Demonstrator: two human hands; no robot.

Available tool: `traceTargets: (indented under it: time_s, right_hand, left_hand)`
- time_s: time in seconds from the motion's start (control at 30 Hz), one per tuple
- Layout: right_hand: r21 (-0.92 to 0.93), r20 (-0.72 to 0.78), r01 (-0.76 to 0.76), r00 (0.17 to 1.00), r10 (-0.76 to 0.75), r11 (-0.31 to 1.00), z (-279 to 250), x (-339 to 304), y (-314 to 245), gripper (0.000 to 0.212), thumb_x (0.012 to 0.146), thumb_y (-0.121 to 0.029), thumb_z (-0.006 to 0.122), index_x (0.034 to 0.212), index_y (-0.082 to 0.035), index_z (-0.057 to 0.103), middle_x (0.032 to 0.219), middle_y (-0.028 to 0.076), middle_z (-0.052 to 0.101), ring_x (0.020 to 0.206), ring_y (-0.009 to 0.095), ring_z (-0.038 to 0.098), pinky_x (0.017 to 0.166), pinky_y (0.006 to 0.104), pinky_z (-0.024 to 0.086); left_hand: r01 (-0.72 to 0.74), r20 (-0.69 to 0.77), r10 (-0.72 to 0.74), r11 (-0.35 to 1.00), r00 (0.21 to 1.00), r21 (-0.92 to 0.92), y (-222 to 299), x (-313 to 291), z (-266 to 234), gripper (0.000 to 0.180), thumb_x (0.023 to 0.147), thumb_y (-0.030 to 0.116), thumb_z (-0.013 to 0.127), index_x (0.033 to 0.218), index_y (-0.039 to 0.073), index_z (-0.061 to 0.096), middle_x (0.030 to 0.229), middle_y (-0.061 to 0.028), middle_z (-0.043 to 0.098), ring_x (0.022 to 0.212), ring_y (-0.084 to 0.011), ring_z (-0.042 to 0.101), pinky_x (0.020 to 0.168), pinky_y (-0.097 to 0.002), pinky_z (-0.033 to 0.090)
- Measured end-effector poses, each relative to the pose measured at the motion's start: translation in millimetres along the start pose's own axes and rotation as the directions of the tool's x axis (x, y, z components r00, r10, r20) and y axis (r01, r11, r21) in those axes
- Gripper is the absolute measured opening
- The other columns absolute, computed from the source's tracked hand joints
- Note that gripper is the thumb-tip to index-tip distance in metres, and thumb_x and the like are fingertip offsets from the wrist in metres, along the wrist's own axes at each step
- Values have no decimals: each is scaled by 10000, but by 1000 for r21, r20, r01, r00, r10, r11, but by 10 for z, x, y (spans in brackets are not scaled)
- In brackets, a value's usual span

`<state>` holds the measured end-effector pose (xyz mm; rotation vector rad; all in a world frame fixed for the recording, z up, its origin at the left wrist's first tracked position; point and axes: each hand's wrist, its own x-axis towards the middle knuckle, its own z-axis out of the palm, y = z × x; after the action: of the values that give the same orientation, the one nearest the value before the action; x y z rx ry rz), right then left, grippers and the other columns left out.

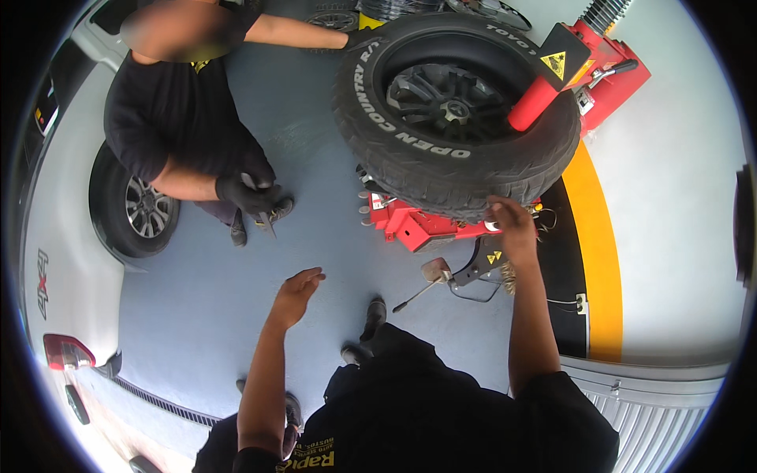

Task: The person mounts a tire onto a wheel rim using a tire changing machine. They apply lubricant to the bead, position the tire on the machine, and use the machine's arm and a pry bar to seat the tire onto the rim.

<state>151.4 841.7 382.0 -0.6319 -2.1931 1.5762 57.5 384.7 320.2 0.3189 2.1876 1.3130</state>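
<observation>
Tyre — black wheel inside, red machine underneath

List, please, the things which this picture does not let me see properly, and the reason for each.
All in the head view:
- Top of the red machine under the tyre: hidden by the tyre.
- Right hand, palm side: hidden by its own back.
- Grey tool, middle part: covered by the co-worker's black glove.
- Coiled spring, upper end: cut off by the picture's edge.
- Co-worker's face: blurred.
</observation>
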Motion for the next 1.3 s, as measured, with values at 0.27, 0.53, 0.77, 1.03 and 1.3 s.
traceTargets:
  time_s: [0.27,0.53,0.77,1.03,1.3]
  right_hand:
    - [27,-351,-61,934,66,998,-448,488,93,224,1037,-156,575,1163,-26,708,964,45,713,864,119,664,778,281,510]
    - [-366,-688,-156,709,-154,918,-605,1085,294,559,1075,-422,529,1476,-37,473,1401,225,509,1228,356,573,1067,438,448]
    - [-336,-752,-280,654,-78,899,-491,1474,348,780,1007,-478,623,1596,-73,310,1573,280,308,1478,430,313,1225,487,246]
    - [-465,-682,-272,716,-146,842,-666,1420,470,724,1034,-459,586,1584,-69,324,1525,251,384,1433,398,390,1201,457,286]
    - [79,-484,-70,869,100,994,-1557,1890,767,684,1081,-429,465,1599,-19,287,1579,206,402,1446,309,405,1200,380,306]
  left_hand:
    - [-53,138,55,998,989,-19,528,872,408,347,1062,156,561,1377,17,600,1274,-142,708,1195,-225,653,1046,-342,484]
    - [-218,389,216,975,896,-39,872,1419,798,306,1056,137,544,1326,22,631,1215,-147,726,1175,-253,678,1039,-351,492]
    - [-68,522,99,995,847,-78,662,1624,765,318,1070,166,539,1352,49,625,1219,-104,733,1138,-217,689,1004,-331,508]
    - [119,464,-97,993,881,-18,386,1526,1013,295,1060,129,559,1334,57,645,1237,-93,732,1168,-208,677,1032,-344,507]
    - [63,337,-21,992,941,-112,1289,1459,1735,263,1045,109,574,1274,30,677,1232,-118,731,1149,-221,682,1020,-344,513]
